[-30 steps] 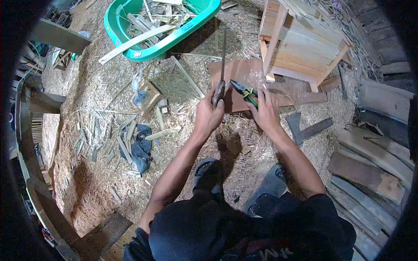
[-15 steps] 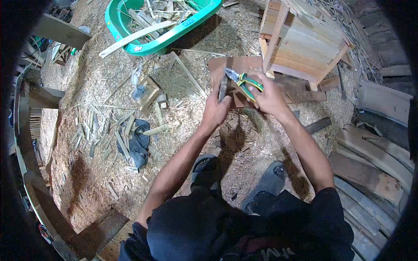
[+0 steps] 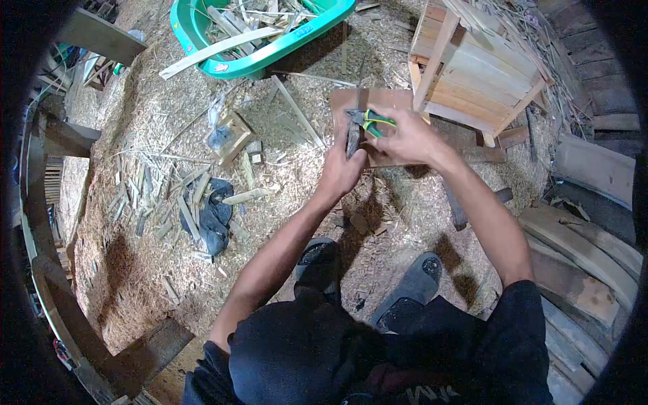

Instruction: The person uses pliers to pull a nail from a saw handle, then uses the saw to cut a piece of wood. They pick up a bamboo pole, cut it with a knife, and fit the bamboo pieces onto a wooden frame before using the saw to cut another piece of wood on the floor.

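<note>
My right hand (image 3: 408,137) is wrapped round the green-and-yellow handles of a pair of pliers (image 3: 376,123). The metal jaws point left and meet the upper part of a narrow dark strip (image 3: 353,140). That strip stands gripped in my left hand (image 3: 343,169), thumb along its near side; its material is something I cannot tell. Behind both hands lies a flat reddish-brown board (image 3: 341,101) on the shavings-covered ground.
A green plastic tub (image 3: 270,64) full of wood scraps stands ahead. To its right is a wooden slatted box (image 3: 482,81). Planks (image 3: 580,270) are stacked at the right. Loose sticks and a dark plastic bag (image 3: 214,216) lie at the left.
The pliers have turned from pointing up-left to nearly level, their jaws now across the dark strip. My right hand has rolled over, back of the hand upward. The view has shifted slightly.
</note>
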{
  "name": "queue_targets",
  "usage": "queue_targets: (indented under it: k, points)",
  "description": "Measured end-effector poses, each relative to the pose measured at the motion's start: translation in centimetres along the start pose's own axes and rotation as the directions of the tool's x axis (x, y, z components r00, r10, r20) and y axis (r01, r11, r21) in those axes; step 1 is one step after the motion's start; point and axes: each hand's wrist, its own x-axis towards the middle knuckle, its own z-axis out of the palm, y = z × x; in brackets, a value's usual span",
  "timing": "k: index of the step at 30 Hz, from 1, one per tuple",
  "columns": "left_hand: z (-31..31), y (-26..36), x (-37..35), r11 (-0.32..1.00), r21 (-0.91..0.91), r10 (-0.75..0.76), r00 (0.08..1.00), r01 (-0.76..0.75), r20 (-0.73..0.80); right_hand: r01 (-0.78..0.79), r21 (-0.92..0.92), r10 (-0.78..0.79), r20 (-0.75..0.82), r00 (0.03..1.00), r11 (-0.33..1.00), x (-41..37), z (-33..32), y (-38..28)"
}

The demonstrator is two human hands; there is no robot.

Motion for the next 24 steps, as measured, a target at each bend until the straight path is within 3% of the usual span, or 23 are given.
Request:
queue_targets:
  k: [3, 6, 7, 9, 10, 12, 13, 14, 16, 18, 21, 22, 24]
  points:
    - [0.2, -0.3, 0.5, 1.0, 0.007, 0.024, 1.0, -0.024, -0.017, 0.228, 0.085, -0.181, -0.372, 0.91, 0.97, 0.0, 0.4, -0.4]
    - [0.8, -0.8, 0.4, 0.995, 0.07, 0.073, 0.993, -0.066, -0.097, 0.147, -0.087, -0.153, -0.075, 0.985, 0.985, 0.4, 0.5, 0.3]
    - [0.9, -0.6, 0.3, 0.992, 0.102, 0.088, 0.988, -0.075, -0.128, 0.208, -0.093, -0.221, -0.163, 0.962, 0.974, 0.8, 0.4, 0.6]
    - [0.6, 0.6, 0.2, 0.998, 0.048, -0.024, 0.998, 0.027, -0.057, 0.319, -0.122, -0.341, -0.33, 0.88, 0.94, 1.5, 0.3, 1.1]
    - [0.4, 1.1, 0.0, 0.996, 0.023, -0.084, 0.996, 0.085, -0.023, 0.291, -0.081, -0.302, -0.249, 0.92, 0.953, 1.5, 0.4, 1.3]
    - [0.5, 0.7, -0.3, 0.997, 0.06, -0.052, 0.997, 0.055, -0.059, 0.227, -0.008, -0.227, -0.079, 0.971, 0.974, 1.2, 0.7, 1.6]
    - [1.2, -0.6, 0.1, 0.991, 0.08, 0.119, 0.982, -0.108, -0.15, 0.196, 0.018, -0.196, 0.004, 0.981, 0.98, 1.3, 0.3, 1.2]
    - [1.9, -2.0, 0.5, 0.956, 0.131, 0.286, 0.929, -0.261, -0.234, 0.177, -0.143, -0.181, -0.015, 0.983, 0.974, 1.1, 0.0, 1.0]
    - [1.3, -1.8, 0.9, 0.982, 0.05, 0.189, 0.973, -0.184, -0.132, 0.198, 0.046, -0.183, -0.225, 0.957, 0.979, 1.0, -0.3, 0.2]
    - [1.2, -1.9, 0.7, 0.991, 0.035, 0.128, 0.988, -0.125, -0.091, 0.059, 0.135, -0.015, -0.312, 0.95, 0.989, 0.3, -0.3, -1.0]
    - [1.5, -1.8, 1.0, 0.986, 0.108, 0.139, 0.982, -0.125, -0.131, 0.4, -0.237, -0.451, -0.227, 0.863, 0.885, 1.5, 2.6, 3.6]
    - [1.4, -1.3, 0.7, 0.983, 0.131, 0.15, 0.979, -0.132, -0.138, 0.074, -0.059, -0.079, -0.092, 0.993, 0.996, 0.4, 1.0, 0.6]
    - [0.9, 0.2, 0.2, 0.997, -0.018, 0.069, 0.997, -0.07, -0.04, 0.086, 0.129, -0.052, -0.251, 0.967, 0.988, 0.2, -0.1, -0.7]
